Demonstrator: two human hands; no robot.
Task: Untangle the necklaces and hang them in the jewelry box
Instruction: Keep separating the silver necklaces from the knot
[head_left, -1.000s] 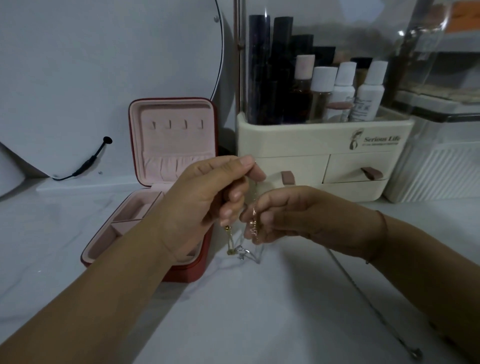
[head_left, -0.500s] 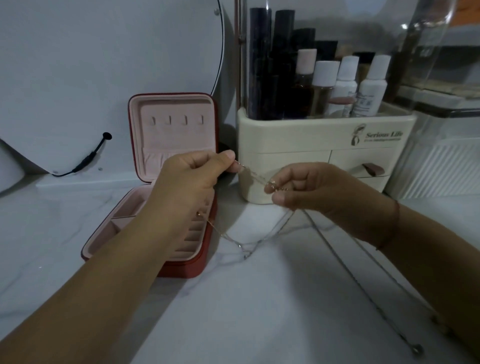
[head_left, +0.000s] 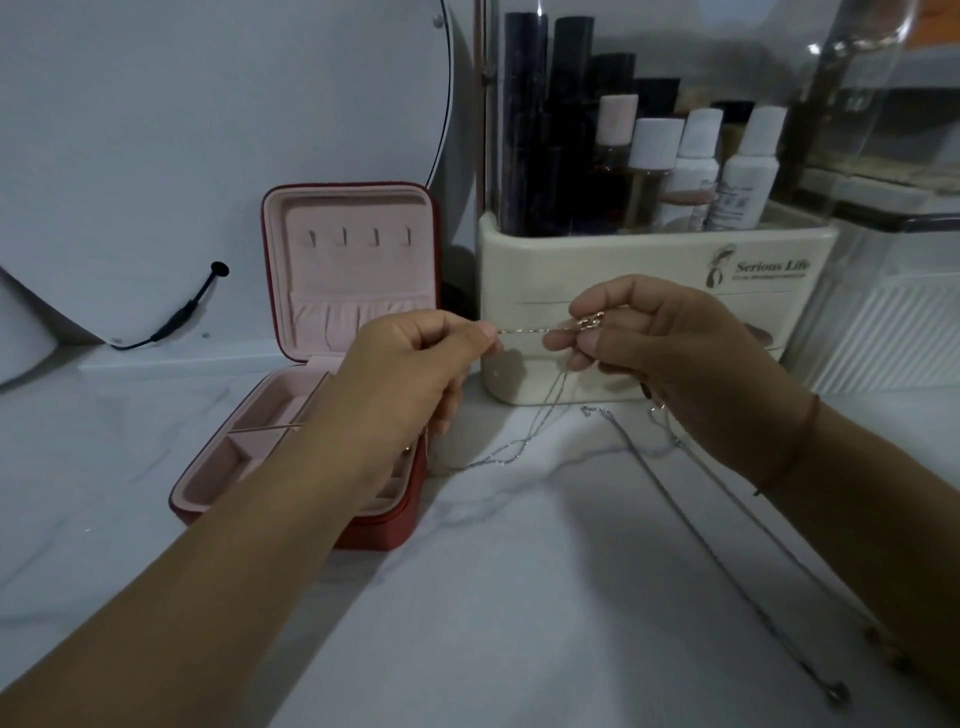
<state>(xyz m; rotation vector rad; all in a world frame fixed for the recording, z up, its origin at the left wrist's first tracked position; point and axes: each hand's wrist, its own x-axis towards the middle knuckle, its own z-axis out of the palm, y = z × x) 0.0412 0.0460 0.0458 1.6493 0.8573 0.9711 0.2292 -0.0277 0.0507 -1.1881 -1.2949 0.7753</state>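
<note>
— Both our hands pinch the gold chain (head_left: 524, 330): the left hand (head_left: 415, 374) grips one end and the right hand (head_left: 665, 358) grips the pendant bunch. A short span runs taut between them above the marble counter (head_left: 493, 597).

— We should ease that pull, since tension tightens knots. We'd do better to slacken it, find the crossing and feed the free end through.

— And our count, from us outward?

— One long silver chain (head_left: 727, 545) lies on the counter by our right arm. More silver strands (head_left: 511, 452) droop from the right hand, perhaps the same necklace, but they're too thin to tell. One gold chain. Behind it is one open jewelry box (head_left: 387, 527), with four hooks (head_left: 340, 238) in its lid, all bare. Farthest is one cream organizer (head_left: 597, 249) holding four capped bottles (head_left: 748, 176).
</note>
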